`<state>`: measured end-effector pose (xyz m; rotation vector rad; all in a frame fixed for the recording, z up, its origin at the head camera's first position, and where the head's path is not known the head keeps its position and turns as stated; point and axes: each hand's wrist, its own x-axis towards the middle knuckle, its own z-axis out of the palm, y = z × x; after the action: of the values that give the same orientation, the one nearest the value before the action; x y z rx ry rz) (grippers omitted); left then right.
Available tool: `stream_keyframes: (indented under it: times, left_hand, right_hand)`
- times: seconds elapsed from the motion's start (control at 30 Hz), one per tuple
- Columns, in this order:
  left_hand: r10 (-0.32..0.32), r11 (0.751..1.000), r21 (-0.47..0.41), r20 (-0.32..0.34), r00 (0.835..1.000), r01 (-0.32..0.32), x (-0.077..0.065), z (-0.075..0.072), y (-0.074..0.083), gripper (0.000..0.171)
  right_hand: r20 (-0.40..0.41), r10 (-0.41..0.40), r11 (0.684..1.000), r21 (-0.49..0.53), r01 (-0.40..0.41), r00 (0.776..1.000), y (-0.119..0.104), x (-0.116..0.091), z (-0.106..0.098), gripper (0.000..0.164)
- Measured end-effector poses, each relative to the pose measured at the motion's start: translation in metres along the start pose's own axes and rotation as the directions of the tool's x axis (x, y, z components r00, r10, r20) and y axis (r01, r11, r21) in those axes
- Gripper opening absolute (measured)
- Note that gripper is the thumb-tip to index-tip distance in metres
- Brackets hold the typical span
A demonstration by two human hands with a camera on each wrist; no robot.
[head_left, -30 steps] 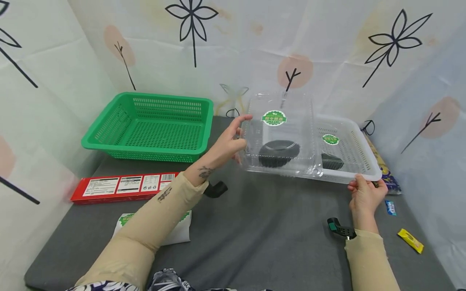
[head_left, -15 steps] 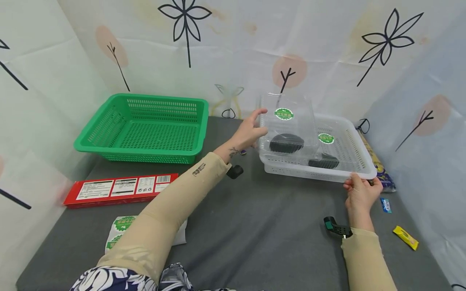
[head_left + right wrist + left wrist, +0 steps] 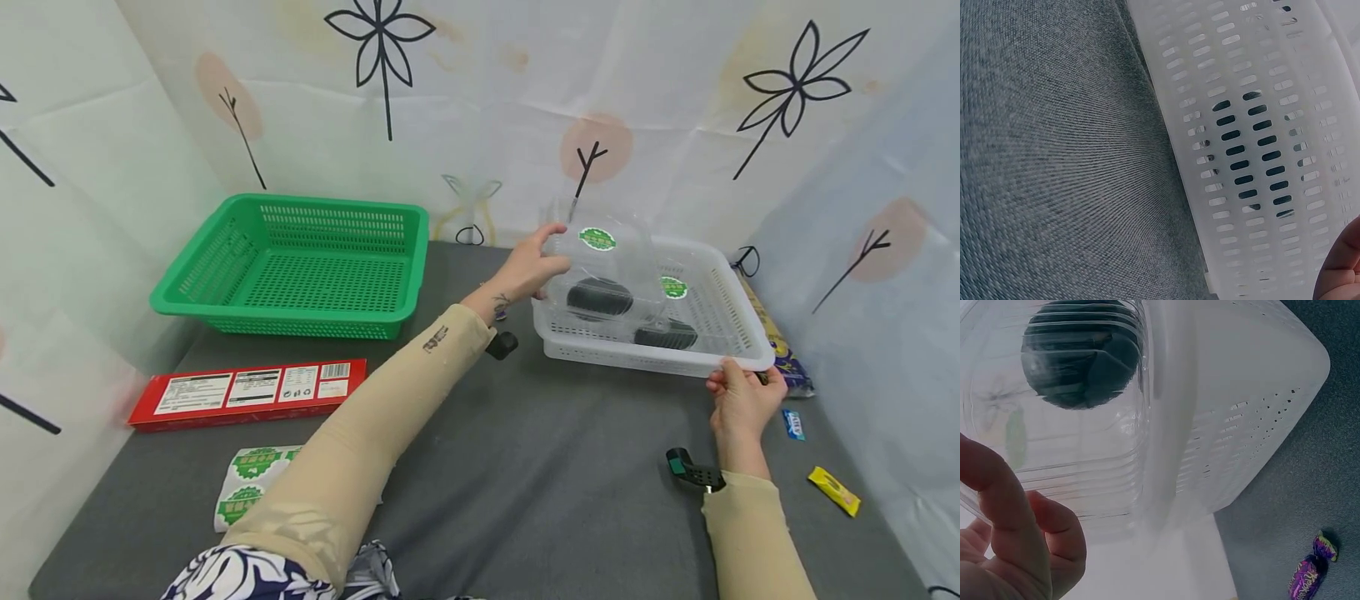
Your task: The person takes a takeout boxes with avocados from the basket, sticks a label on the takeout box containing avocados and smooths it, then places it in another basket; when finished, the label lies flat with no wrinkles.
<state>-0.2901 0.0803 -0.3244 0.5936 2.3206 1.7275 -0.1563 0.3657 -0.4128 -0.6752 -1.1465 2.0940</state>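
My left hand [image 3: 528, 271] grips the left side of a clear plastic food box [image 3: 597, 239], thumb and fingers at its edge. A dark rounded thing [image 3: 1082, 359] shows through the box's ribbed wall, and a green label sits on it. The box is tilted over the left part of a white slotted basket [image 3: 645, 358], its lower edge within the rim. A second clear box [image 3: 673, 288] with a green label and a dark thing [image 3: 666, 335] lies in the basket's right part. My right hand [image 3: 746, 408] pinches the basket's front right corner.
A green basket [image 3: 300, 318] stands at the back left, a red box [image 3: 251, 396] before it. Green-and-white stickers [image 3: 251, 483] lie nearer. At right are a purple-and-gold bag [image 3: 787, 358], a blue packet [image 3: 793, 423] and a yellow packet [image 3: 834, 490]. A purple wrapped candy [image 3: 1305, 575] lies by the white basket.
My left hand has carried the clear box rightward and lower, over the basket's left part. My right hand keeps its hold on the corner. The head view has shifted slightly.
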Motion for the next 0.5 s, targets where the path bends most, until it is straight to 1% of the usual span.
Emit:
stream_keyframes:
  times: [0.13,0.23,0.27,0.4,0.5]
  left_hand:
    - [-0.005,0.999,0.035,0.021,1.000,0.005,0.002,0.006,-0.004,0.057]
    - [-0.033,0.997,0.067,0.052,0.998,0.029,0.001,0.010,-0.011,0.059]
    - [-0.048,0.996,0.074,0.055,0.997,0.043,0.001,0.011,-0.013,0.059]
    - [-0.080,0.992,0.097,0.045,0.996,0.076,0.000,0.012,-0.018,0.060]
    - [-0.101,0.989,0.114,0.047,0.994,0.096,0.000,0.011,-0.017,0.060]
  right_hand:
    - [0.002,-0.016,1.000,-0.017,0.016,1.000,0.001,0.000,-0.002,0.066]
    - [-0.016,-0.010,1.000,-0.014,0.010,1.000,0.005,0.006,-0.004,0.067]
    - [-0.011,-0.006,1.000,-0.006,0.006,1.000,0.006,0.009,-0.005,0.069]
    - [0.028,-0.032,0.999,-0.021,0.032,0.999,0.016,0.023,-0.014,0.070]
    - [0.040,-0.040,0.999,-0.034,0.042,0.998,0.016,0.024,-0.016,0.068]
